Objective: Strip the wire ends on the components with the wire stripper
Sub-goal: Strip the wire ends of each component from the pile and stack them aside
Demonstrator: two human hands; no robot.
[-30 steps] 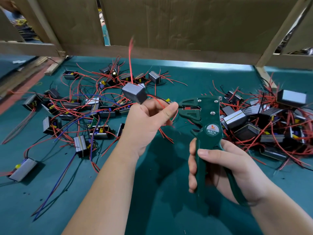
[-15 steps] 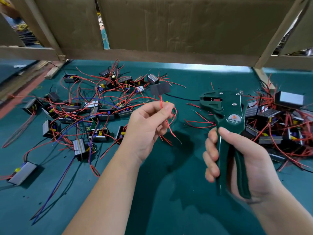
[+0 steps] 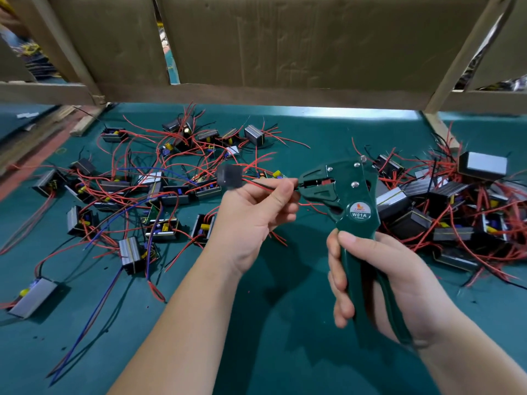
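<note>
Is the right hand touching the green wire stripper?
Touching. The head view shows the right hand gripping the wire stripper by its handles.

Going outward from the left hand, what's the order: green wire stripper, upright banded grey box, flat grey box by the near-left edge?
1. Wire stripper, just right of the left hand.
2. Upright banded box, off to the left.
3. Flat grey box, far left corner.

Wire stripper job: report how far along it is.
Done: cannot tell; wire ends on the components spread at left are too small to judge. In hand: the left hand pinches the wires of one component, their ends at the head of the green wire stripper; the right hand holds its handles. Left: likely the heap of components at right.
</note>
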